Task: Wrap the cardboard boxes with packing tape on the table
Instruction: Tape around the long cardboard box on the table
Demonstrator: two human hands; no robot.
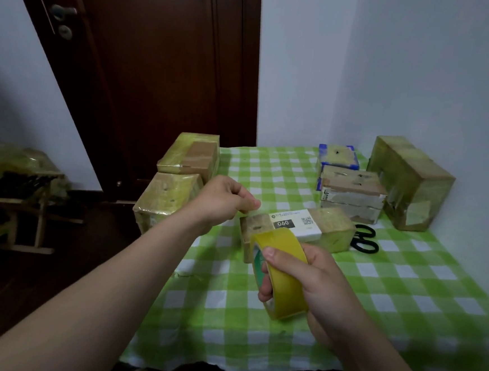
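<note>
Holding a yellow tape roll (286, 291) just above the table (405, 285), the right hand (317, 282) has its thumb laid across the roll's outer band and its fingers hooked through the core; that grip is clamped on the roll. Roll stands on edge, tilted, just in front of the labelled box (301, 228). Right forearm comes in from the lower right. Left arm stretches out long from the lower left, wrist straight, left hand (221, 201) hovering over the box's near-left corner. Its fingers are curled in, thumb tip pressed to the forefinger; cannot tell whether that grip has anything between thumb and finger. Labelled box lies flat mid-table on the green checked cloth, white label up, its far end glossy with yellowish tape. Black scissors (363, 238) lie just behind its right end. Two taped boxes (169, 200) sit at the table's left edge, one behind the other. Three more boxes (410, 181) are grouped at the far right by the wall. Dark door (159, 61) behind.
</note>
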